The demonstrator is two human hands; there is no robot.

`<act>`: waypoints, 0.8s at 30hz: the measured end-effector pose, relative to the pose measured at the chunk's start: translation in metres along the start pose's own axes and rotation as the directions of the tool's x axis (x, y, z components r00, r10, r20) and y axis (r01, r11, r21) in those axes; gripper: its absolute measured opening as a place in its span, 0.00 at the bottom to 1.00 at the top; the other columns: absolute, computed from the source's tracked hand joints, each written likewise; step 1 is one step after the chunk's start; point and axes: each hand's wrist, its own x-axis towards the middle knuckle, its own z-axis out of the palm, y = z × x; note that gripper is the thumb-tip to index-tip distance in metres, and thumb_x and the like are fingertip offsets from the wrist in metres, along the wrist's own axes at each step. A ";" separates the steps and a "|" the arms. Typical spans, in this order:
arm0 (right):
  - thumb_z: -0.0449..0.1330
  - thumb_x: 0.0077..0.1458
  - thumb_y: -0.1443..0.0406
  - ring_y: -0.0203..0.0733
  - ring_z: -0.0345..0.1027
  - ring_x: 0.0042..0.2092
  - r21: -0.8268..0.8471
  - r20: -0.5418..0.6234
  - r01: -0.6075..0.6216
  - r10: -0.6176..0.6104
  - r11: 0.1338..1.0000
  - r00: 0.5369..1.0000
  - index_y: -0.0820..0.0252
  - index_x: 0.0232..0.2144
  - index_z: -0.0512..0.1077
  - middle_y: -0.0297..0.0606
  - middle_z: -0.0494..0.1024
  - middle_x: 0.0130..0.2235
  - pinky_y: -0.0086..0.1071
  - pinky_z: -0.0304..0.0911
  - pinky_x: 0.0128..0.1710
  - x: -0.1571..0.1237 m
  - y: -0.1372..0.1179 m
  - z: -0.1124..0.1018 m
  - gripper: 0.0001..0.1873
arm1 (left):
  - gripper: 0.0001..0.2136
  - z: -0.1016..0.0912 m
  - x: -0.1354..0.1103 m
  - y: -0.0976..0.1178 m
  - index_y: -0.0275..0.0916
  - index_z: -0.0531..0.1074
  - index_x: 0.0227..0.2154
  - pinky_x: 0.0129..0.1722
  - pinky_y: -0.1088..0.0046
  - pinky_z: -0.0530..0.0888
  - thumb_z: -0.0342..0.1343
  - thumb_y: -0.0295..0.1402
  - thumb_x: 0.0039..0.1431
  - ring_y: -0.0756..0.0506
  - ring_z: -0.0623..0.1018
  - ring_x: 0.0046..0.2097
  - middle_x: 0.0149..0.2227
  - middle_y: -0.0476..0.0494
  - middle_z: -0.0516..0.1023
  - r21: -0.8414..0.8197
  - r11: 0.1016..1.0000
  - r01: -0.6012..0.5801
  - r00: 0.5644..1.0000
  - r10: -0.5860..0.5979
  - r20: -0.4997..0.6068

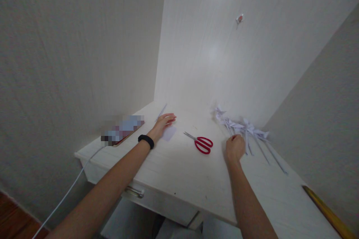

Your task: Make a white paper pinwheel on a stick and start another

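Note:
My left hand (165, 120), with a black band on its wrist, is over the left part of the white desk, fingers stretched out and holding nothing. Partly beneath it lies a small pale paper square (169, 133), and just beyond it is a thin stick (161, 112). On the right, my right hand (235, 147) is closed around the stick of a white paper pinwheel (219, 112). Several more folded paper pinwheels (248, 127) on sticks lie beside that hand. Red-handled scissors (202, 145) rest between my hands, blades pointing left and slightly apart.
A pixelated flat object (123, 130) stands at the desk's left edge, with a white cable (73, 186) running down from it. Walls enclose the white desk (179, 171) at the back and sides. A yellow strip (328, 209) lies along the right edge. A drawer handle (134, 192) juts out in front.

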 end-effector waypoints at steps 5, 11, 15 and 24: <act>0.47 0.48 0.71 0.63 0.60 0.49 -0.223 0.006 -0.084 0.088 0.971 0.996 0.74 0.43 0.68 0.64 0.68 0.45 0.51 0.55 0.42 -0.005 0.017 0.008 0.20 | 0.16 -0.002 0.002 -0.002 0.36 0.74 0.35 0.42 0.70 0.67 0.64 0.35 0.40 0.48 0.75 0.39 0.39 0.40 0.77 0.002 1.000 0.004 1.000 -0.004 -0.003; 0.46 0.47 0.72 0.62 0.64 0.45 -0.208 0.045 -0.054 0.065 0.977 0.997 0.74 0.42 0.69 0.65 0.70 0.42 0.51 0.55 0.41 -0.004 0.024 0.008 0.21 | 0.15 -0.004 0.001 -0.003 0.37 0.75 0.34 0.39 0.72 0.67 0.64 0.36 0.40 0.47 0.75 0.38 0.39 0.40 0.77 0.015 1.000 0.021 1.000 -0.021 0.013; 0.44 0.46 0.72 0.58 0.68 0.40 -0.158 0.054 -0.071 0.080 0.985 0.995 0.74 0.42 0.70 0.65 0.72 0.40 0.46 0.58 0.34 -0.002 0.029 0.010 0.22 | 0.15 -0.003 0.001 -0.003 0.36 0.75 0.34 0.38 0.71 0.66 0.63 0.36 0.40 0.46 0.74 0.38 0.38 0.39 0.77 0.093 0.996 0.013 1.000 -0.012 -0.010; 0.45 0.47 0.71 0.56 0.67 0.40 -0.169 0.007 -0.031 0.033 0.985 0.999 0.74 0.45 0.66 0.65 0.68 0.43 0.45 0.58 0.36 -0.003 0.018 -0.002 0.22 | 0.07 -0.014 0.002 -0.010 0.37 0.72 0.31 0.49 0.58 0.61 0.52 0.26 0.47 0.36 0.67 0.48 0.39 0.34 0.72 0.897 0.361 -0.253 0.899 0.431 0.080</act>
